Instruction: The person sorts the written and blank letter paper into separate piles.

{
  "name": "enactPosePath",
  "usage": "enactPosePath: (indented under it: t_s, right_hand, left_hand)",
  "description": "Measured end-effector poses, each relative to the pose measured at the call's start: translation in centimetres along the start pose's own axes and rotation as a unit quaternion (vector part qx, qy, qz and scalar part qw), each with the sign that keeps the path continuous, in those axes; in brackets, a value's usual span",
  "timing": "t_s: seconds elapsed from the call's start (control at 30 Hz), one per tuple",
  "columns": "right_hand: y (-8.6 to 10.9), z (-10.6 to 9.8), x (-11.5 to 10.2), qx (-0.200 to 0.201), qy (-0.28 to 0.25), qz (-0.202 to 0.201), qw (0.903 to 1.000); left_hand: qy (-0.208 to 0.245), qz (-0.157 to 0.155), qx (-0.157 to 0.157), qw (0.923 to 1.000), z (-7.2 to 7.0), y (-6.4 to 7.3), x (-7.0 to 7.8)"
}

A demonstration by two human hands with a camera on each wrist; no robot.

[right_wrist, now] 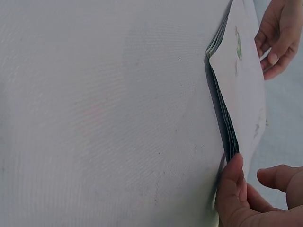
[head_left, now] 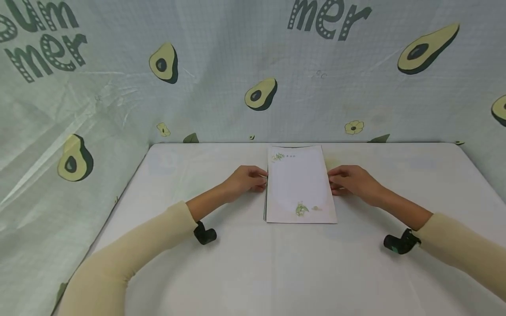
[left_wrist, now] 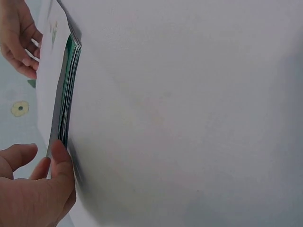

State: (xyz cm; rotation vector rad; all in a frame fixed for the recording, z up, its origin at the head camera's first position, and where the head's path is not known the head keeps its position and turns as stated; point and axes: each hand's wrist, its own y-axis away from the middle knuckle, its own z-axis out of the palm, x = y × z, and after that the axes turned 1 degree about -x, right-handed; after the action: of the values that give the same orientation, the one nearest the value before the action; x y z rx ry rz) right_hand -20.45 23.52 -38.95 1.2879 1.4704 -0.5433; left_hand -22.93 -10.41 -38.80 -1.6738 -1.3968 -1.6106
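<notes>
A stack of sheets (head_left: 299, 184) lies on the white table, its pale top sheet printed with small green plant motifs. Its layered edge (left_wrist: 71, 85) shows dark green sheets underneath in the left wrist view. My left hand (head_left: 249, 179) is at the stack's left side, and its fingertips (left_wrist: 59, 150) touch the edge. On the opposite side, the fingers of my right hand (head_left: 353, 182) meet the right edge, with fingertips (right_wrist: 235, 163) against the layers in the right wrist view. Both thumbs stand off from the paper.
The white-covered table (head_left: 300, 267) extends around the stack. Behind it and to the left hangs a pale curtain (head_left: 213, 57) with avocado prints. Small black cameras (head_left: 204, 233) are strapped at both wrists, below beige sleeves (head_left: 158, 237).
</notes>
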Motion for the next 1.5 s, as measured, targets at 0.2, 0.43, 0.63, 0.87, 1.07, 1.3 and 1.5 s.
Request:
enactPosePath:
  t_s: [0.2,0.43,0.63,0.87,1.07,1.3,1.5]
  right_hand:
    - [0.1,0.2,-0.3,0.029,0.044,-0.006,0.9986]
    - [0.4,0.0,-0.8,0.044,0.077,-0.021,0.9958]
    - [0.4,-0.1,-0.7,0.046,0.065,-0.011,0.9967]
    - [0.3,0.1,-0.3,0.053,0.039,-0.002,0.9979]
    - [0.4,0.0,-0.4,0.057,0.015,-0.019,0.9981]
    - [0.1,0.5,-0.3,0.089,-0.011,-0.016,0.9958]
    - [-0.1,1.2,0.3,0.133,-0.018,-0.017,0.9908]
  left_hand:
    - [0.011,0.005,0.018,0.9998,0.4,0.0,0.2]
    - [0.023,0.015,0.040,0.9988,0.7,-0.2,0.4]
    - [0.051,0.009,0.048,0.9975,0.9,-0.3,0.2]
    - [0.105,0.001,0.055,0.9930,1.3,-0.3,0.2]
    - [0.128,-0.005,0.062,0.9899,1.4,-0.7,0.2]
    - [0.158,-0.004,0.067,0.9852,1.5,-0.8,0.1]
    - [0.168,0.001,0.079,0.9827,1.7,-0.8,-0.2]
